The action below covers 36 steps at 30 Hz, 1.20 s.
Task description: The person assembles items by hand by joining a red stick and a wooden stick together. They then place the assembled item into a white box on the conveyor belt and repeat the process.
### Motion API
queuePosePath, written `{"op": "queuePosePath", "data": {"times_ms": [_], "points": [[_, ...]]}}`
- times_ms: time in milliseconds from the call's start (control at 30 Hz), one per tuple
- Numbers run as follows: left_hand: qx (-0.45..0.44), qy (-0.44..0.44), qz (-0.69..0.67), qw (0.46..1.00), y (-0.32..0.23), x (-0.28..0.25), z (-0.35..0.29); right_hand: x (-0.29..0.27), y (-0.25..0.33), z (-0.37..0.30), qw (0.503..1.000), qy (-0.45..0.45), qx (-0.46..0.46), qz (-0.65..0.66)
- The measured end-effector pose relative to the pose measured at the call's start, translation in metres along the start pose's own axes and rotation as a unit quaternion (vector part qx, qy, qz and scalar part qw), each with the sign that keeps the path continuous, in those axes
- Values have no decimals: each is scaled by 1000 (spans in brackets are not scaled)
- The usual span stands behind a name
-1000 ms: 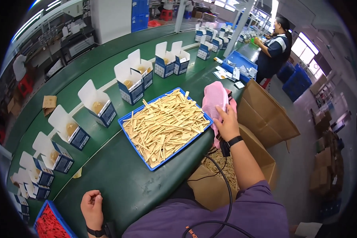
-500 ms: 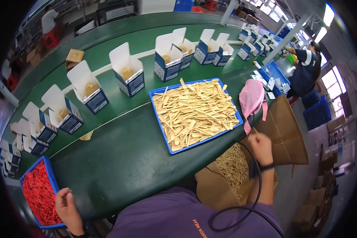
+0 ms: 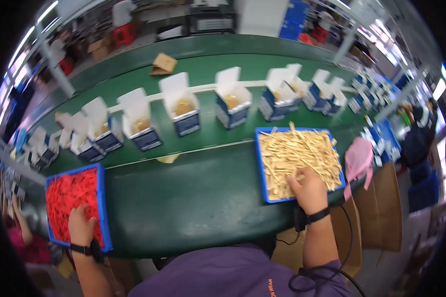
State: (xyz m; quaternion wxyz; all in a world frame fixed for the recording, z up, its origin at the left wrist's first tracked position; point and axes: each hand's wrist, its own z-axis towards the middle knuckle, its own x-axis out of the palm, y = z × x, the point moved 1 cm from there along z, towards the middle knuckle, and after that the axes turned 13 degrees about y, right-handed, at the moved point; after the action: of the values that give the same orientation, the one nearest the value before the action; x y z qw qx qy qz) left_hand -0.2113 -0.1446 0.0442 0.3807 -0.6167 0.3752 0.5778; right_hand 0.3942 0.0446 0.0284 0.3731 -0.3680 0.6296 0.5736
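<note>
My left hand (image 3: 82,226) is over a blue tray (image 3: 102,198) heaped with thin red pieces (image 3: 67,195). Its thumb stands apart from the fingers, whose tips reach down among the pieces. To the right, my right hand (image 3: 312,190) lies at the near side of another blue tray (image 3: 258,158), full of pale wooden sticks (image 3: 302,148), some with flat wide ends. The right thumb is spread from the bent fingers, and their tips touch the sticks. Nothing clearly held shows in either hand, though blur hides small detail.
Open blue-and-white boxes (image 3: 187,123) with amber-coloured contents stand in a row across the green belt (image 3: 183,198). A pink fan-like thing (image 3: 359,158) sits beside the stick tray. An open carton (image 3: 376,213) stands at right, a black cable (image 3: 351,232) by my right arm. A co-worker (image 3: 418,133) is far right.
My right hand has moved from above the carton to the wooden sticks. My left hand has gone from beside the red tray to over it. The view has turned left.
</note>
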Motion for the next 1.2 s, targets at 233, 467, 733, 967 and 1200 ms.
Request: {"op": "queuePosePath", "data": {"times_ms": [233,467,733,967,1200], "points": [[-25,44,-24,998,35,-13,-24,23,-11,-1,998,-5,-57,34],[-22,28,-171,985,25,-29,-12,-22,-27,-20,935,12,-101,340],[71,147,-498,852,-111,-65,-18,12,127,-57,812,265,-115,508],[208,270,-605,719,-257,33,23,116,150,-12,705,313,-191,607],[239,341,-528,740,-297,55,47,129,132,19,802,239,-206,508]]}}
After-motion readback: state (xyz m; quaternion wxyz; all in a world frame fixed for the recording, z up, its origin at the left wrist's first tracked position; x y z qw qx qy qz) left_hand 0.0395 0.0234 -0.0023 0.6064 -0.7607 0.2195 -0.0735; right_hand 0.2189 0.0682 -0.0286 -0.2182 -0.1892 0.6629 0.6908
